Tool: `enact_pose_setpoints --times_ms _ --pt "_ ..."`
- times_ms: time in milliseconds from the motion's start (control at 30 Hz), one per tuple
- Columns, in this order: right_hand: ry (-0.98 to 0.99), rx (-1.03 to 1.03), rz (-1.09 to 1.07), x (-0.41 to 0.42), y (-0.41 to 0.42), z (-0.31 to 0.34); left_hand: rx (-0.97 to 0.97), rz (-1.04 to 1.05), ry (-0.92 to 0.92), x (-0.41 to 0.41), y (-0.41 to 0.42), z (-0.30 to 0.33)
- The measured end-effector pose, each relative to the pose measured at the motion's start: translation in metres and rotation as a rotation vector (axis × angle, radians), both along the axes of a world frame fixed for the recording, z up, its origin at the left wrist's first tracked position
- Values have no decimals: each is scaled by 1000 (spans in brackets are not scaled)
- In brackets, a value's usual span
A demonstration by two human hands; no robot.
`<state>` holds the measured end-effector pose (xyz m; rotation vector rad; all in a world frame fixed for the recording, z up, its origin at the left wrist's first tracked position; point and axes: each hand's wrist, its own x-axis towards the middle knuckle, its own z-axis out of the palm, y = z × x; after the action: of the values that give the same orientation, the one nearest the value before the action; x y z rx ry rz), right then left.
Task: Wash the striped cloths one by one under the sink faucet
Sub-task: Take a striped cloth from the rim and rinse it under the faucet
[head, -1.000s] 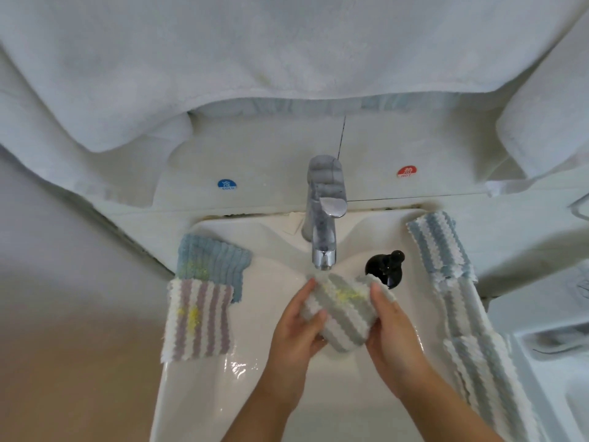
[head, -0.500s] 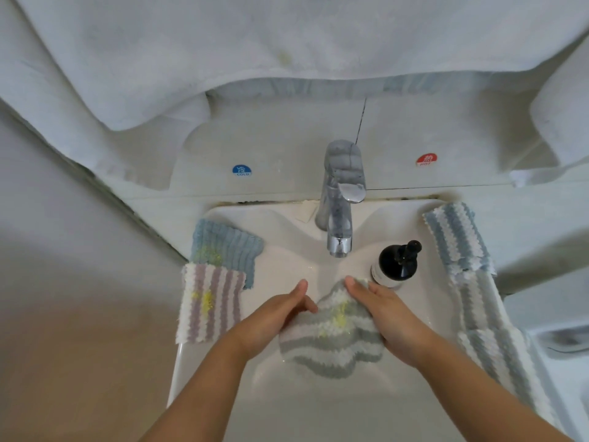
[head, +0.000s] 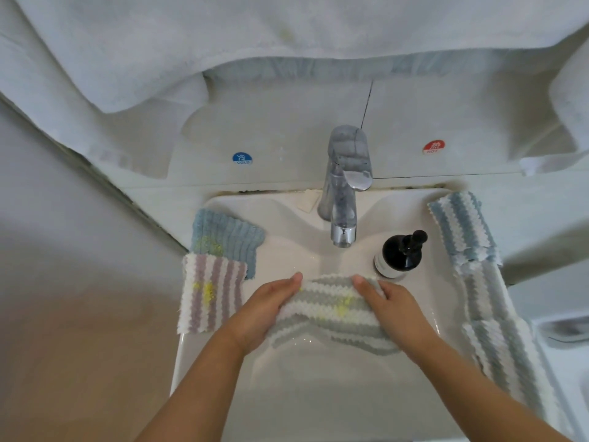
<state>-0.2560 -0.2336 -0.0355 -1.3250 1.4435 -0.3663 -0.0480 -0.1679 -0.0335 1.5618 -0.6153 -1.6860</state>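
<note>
Towel [head: 159, 43]: white, hanging across the whole top of the frame.
Sink [head: 287, 393]: white basin filling the lower centre, its surface wet.
Right cloths [head: 487, 314]: blue-and-white and grey-and-white striped pieces draped along the sink's right rim, from mid right down to the lower right.
Left cloths [head: 212, 295]: a pink-striped one with a yellow stain, overlapping a blue one just above it, both on the left rim.
Grey cloth [head: 331, 311]: grey-and-white stripes with a yellow stain, lying spread in the basin at centre frame, below the faucet's spout.
Faucet [head: 344, 186]: chrome, upper centre; no stream of water can be made out.
Left hand [head: 271, 311]: laid on the grey cloth's left edge, fingers curled over it.
Right hand [head: 392, 307]: laid on the cloth's right edge, fingers gripping it.
Bottle [head: 398, 253]: black pump bottle, just right of the spout, near the right hand.
Stickers: blue cold mark [head: 242, 158] left of the faucet, red hot mark [head: 433, 147] right of it.
</note>
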Motion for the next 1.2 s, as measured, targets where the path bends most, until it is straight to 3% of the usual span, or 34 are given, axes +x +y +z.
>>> enact_pose_setpoints --times_ms 67,100,233,300,467,600,733,900,1000,1100,1200 --pt "-231 240 -87 2 4 3 0 122 4 -10 -3 2" --pt "-290 248 -97 4 6 6 -25 177 -54 -15 -5 3" --pt "-226 -44 -146 24 15 4 -190 210 -533 -34 -10 0" --pt "-159 -121 -147 39 16 5 -246 172 -660 -46 -13 0" --pt "-222 -66 -124 62 24 11 -145 377 -479 -66 -19 -1" --pt "-226 -208 -170 57 19 9 -157 320 -312 -75 -12 0" --pt "-234 -197 -153 56 37 7 -144 395 -384 -71 -22 -2" --pt "-245 -86 -274 58 10 9 -219 299 -377 -87 -14 1" --pt "-271 -125 -191 61 23 6 -154 443 -400 -74 -29 -1" --pt "-303 -85 -201 58 21 5 -237 338 -511 -75 -28 -2" --pt "-280 -63 -244 57 5 4 -259 246 -461 -85 -17 -3"
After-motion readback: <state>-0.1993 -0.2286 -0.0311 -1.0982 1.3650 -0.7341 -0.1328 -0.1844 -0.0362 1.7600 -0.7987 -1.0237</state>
